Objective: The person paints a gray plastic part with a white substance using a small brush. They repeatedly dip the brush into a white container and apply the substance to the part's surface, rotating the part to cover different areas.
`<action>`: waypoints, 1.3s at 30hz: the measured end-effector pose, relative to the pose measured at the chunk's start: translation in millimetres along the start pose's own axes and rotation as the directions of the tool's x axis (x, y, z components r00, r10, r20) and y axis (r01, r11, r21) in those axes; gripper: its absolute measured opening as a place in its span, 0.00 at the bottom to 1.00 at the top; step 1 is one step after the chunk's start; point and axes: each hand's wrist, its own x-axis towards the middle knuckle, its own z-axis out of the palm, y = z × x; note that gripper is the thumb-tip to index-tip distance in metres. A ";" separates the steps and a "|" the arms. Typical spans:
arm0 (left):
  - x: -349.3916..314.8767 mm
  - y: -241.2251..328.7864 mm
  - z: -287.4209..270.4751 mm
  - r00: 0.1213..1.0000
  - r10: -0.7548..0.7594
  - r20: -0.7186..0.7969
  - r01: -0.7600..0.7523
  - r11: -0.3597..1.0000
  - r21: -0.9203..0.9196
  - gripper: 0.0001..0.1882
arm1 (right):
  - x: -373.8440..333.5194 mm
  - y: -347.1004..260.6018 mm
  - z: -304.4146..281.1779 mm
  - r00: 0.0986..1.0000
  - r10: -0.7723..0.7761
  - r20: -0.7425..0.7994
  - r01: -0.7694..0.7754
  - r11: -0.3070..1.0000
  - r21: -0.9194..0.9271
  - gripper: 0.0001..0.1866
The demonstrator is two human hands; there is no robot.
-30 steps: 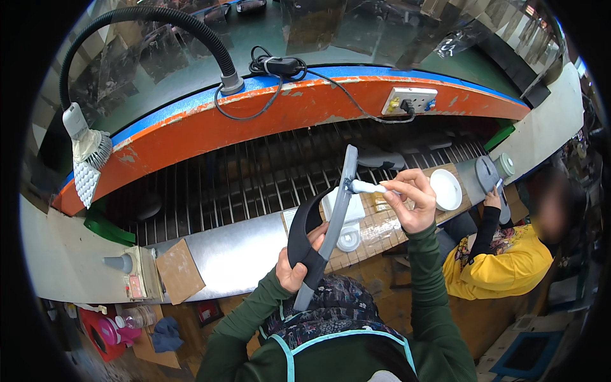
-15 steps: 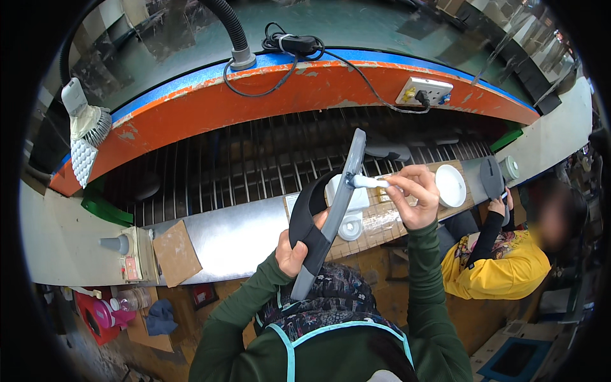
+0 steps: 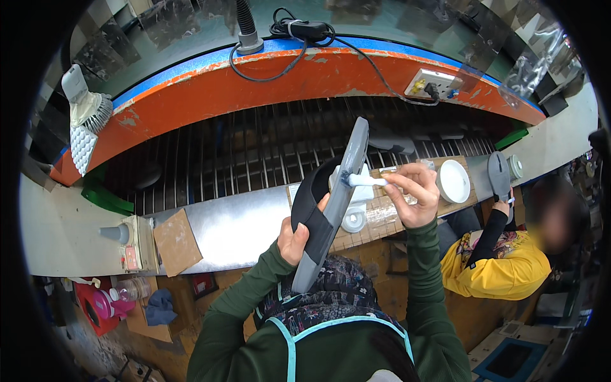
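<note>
A grey slipper (image 3: 336, 207) with a wide black strap (image 3: 307, 202) is held on its side, tilted, above the bench. My left hand (image 3: 294, 242) is closed around its strap and edge, the fingers partly hidden behind the strap. Between the thumb and fingers of my right hand (image 3: 417, 196) is a small brush with a white handle (image 3: 369, 181). Its dark bristles touch the face of the grey sole, where a wet, darker patch shows. Behind the slipper stand a white container (image 3: 361, 196) and a round white lid or cup (image 3: 354, 221), both partly covered.
A white bowl (image 3: 454, 182) sits on the tiled board (image 3: 385, 219) at right. Beyond run metal rollers (image 3: 248, 146) below an orange panel (image 3: 337, 79) with a socket. A brown board (image 3: 177, 243) lies left. At right, a person in yellow (image 3: 496, 267) holds a grey sole (image 3: 499, 174).
The view has shifted slightly. The brush stays against the sole in my right hand, and the slipper remains in my left. The other person's grey sole has turned a little.
</note>
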 end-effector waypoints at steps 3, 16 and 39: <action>1.4 -0.7 0.2 1.000 -0.011 -0.015 0.011 1.000 -0.023 0.48 | -2.4 -2.1 4.5 1.000 0.012 -0.015 -0.012 1.000 0.005 0.13; 5.7 6.0 7.3 0.989 0.040 -0.141 -0.050 0.996 -0.069 0.36 | -7.7 -9.0 11.3 1.000 0.008 0.025 -0.008 1.000 -0.016 0.12; 14.0 -3.5 8.9 0.982 0.107 -0.158 -0.133 0.977 -0.167 0.44 | -17.6 -19.0 13.0 0.991 -0.012 0.136 0.011 1.000 0.009 0.11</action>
